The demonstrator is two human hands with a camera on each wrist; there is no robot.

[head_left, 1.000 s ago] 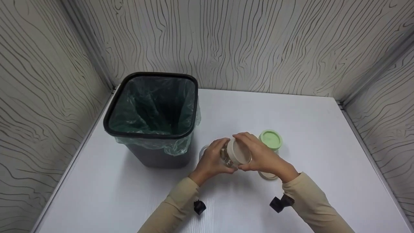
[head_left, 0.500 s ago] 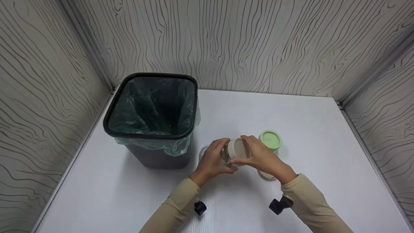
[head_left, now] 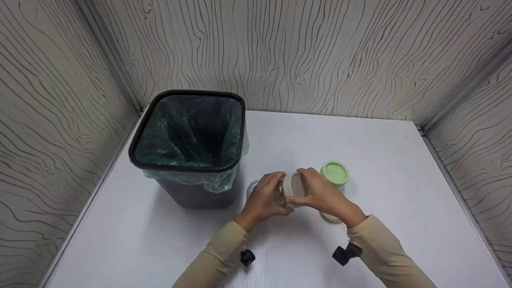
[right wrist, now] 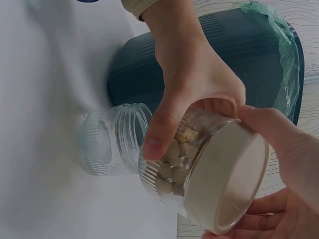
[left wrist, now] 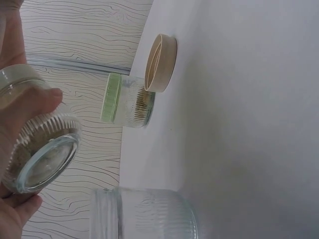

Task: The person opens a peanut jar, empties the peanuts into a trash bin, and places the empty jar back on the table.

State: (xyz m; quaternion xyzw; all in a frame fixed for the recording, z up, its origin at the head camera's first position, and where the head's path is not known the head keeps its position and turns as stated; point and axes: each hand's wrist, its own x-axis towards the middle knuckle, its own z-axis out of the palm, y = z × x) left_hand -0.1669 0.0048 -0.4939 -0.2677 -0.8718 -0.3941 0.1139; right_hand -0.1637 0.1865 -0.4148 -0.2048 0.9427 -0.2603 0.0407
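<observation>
1. Right hand (head_left: 326,195), in the head view, grips the rim of the cream lid (head_left: 297,188) between thumb and spread fingers; the left hand (head_left: 264,198) curls round the glass of the held jar (head_left: 279,194). This jar is tilted above the desk (head_left: 384,160), to the right of the bin (head_left: 196,200).
2. Same view, the change: within the last second the right thumb has shifted up and leftward on the lid's edge and its fingertips rightward, while the left hand looks unmoved. I judge the work centres on the lid; whether the lid has turned too, I cannot tell.
3. Left wrist view: the left thumb lies across the glass. Apart from it, on the desk, are a green-lidded jar (left wrist: 128,99), a loose beige lid (left wrist: 166,64) and a lidless jar (left wrist: 149,214).
4. Right wrist view: brown lumps (right wrist: 174,172) lie inside the held jar, whose mouth the cream lid covers; removal, if meant, is not yet done.
</observation>
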